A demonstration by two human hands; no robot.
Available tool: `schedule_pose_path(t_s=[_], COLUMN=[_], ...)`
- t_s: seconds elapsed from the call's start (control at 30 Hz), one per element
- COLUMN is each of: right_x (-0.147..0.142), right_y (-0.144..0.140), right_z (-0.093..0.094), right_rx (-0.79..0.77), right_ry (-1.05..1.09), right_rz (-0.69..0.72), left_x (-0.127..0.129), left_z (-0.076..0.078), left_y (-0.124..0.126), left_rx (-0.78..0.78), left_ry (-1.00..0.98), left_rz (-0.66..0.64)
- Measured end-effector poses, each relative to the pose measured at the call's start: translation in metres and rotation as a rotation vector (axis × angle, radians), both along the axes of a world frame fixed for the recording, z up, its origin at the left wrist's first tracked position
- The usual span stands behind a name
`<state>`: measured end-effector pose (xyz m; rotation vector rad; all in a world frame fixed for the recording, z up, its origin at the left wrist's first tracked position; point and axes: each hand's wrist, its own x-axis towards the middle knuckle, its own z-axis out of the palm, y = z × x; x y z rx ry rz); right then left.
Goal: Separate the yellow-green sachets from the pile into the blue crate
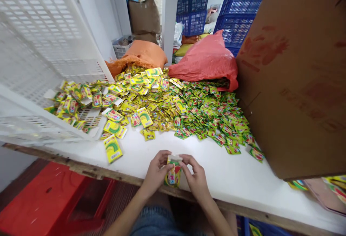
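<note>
Near the table's front edge, my left hand (159,171) and my right hand (195,175) hold a small printed box (173,179) between them. The box is green and yellow with a watermelon picture, and its white top flap is at my fingertips. My left hand grips its left side, my right thumb and fingers the upper right corner. Beyond my hands lies a heap of green sachets (209,111), with yellow sachets (159,108) to its left. Several printed boxes lie on and beside the heap, among them a yellow box (112,148) at the left.
A white plastic crate (54,61) lies tipped at the left with boxes in it. An orange sack (146,52) and a red bag (208,59) stand behind the heap. A large cardboard box (292,84) blocks the right. A red stool (43,200) is below left.
</note>
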<state>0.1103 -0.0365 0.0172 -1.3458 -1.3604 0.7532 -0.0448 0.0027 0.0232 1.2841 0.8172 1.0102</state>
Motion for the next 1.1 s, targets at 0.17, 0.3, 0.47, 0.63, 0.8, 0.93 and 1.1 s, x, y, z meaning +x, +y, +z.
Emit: schedule_pose_path(t_s=[0.17,0.3,0.47,0.63,0.8,0.93,1.1], right_x=[-0.002,-0.005,-0.005,-0.002,-0.008,-0.012,0.046], right_y=[-0.007,-0.006,-0.002,-0.006,-0.014,-0.01,-0.044], right_z=[0.009,0.011,0.021,0.018,0.001,0.008,0.036], right_rx=[0.022,-0.004,-0.074,-0.059,-0.032,-0.042,-0.114], right_ry=[-0.03,-0.057,-0.092,-0.037,-0.017,-0.04,-0.198], right_rz=[0.078,0.012,-0.016,-0.013,-0.003,0.043,-0.014], left_x=[-0.003,0.0,0.006,0.001,-0.006,-0.006,-0.03], left_z=[0.008,0.014,0.021,0.012,0.002,0.006,0.008], left_y=[-0.001,-0.004,0.0,-0.001,-0.005,-0.006,0.03], left_rx=[0.098,0.106,0.06,0.034,0.086,0.183,0.215], left_ry=[0.143,0.215,0.269,0.191,0.16,0.201,0.312], left_rz=[-0.018,0.043,0.091,0.037,0.016,-0.04,0.063])
